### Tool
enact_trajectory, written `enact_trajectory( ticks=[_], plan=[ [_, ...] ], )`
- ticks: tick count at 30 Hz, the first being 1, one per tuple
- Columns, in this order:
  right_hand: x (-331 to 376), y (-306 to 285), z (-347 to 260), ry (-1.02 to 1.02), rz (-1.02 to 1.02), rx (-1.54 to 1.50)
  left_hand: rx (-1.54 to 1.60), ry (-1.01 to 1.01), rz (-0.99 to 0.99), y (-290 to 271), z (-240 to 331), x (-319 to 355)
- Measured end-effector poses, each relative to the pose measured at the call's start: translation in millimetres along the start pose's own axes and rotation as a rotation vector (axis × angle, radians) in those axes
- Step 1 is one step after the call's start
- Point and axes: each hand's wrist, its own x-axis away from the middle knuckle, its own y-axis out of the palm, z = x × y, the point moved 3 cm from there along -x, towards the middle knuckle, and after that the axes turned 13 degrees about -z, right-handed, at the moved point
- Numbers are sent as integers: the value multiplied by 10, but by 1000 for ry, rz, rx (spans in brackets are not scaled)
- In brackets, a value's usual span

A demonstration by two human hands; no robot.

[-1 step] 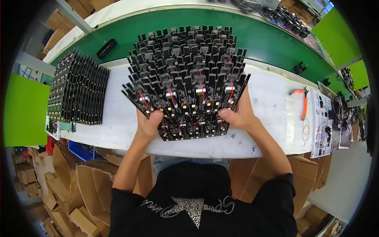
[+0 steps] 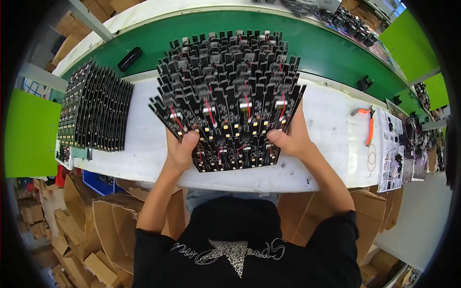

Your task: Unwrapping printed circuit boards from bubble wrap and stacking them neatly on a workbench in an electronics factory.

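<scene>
A thick stack of black circuit boards [image 2: 235, 127] is gripped between my two hands at the middle of the white table. The boards carry small pale squares, short red wires and slotted far edges. My left hand [image 2: 182, 150] is closed on the stack's left side, its thumb pressing the near face. On the right side my right hand [image 2: 290, 140] grips in the same way, thumb on the near face. Most fingers of both hands are hidden behind the boards. Below the thumbs, a lower row of boards [image 2: 235, 158] reaches down close to the tabletop; whether it touches cannot be made out.
A second stack of circuit boards [image 2: 91, 110] stands at the left. On the right lie orange-handled cutters [image 2: 370, 126], a rubber band-like loop [image 2: 371, 162] and a compartment tray [image 2: 391, 153] with small black parts. Beyond runs a green strip [image 2: 326, 53] holding a black case [image 2: 129, 59]. Cardboard boxes [image 2: 115, 225] stand below.
The held upper boards have risen very slightly and shifted a touch to the right, my thumbs with them. Everything else looks the same.
</scene>
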Motion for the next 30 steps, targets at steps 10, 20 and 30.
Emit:
enact_trajectory(
  ticks=[10,20,30],
  plan=[
    [2,-505,-482,173,146,-72,218,-286,10,487,459,-689],
    [1053,-1612,-829,632,496,-199,576,-407,-354,2041,15,-1315],
    [1697,-2111,-704,863,706,-123,655,-400,-427,2739,-112,-1172]
  ],
)
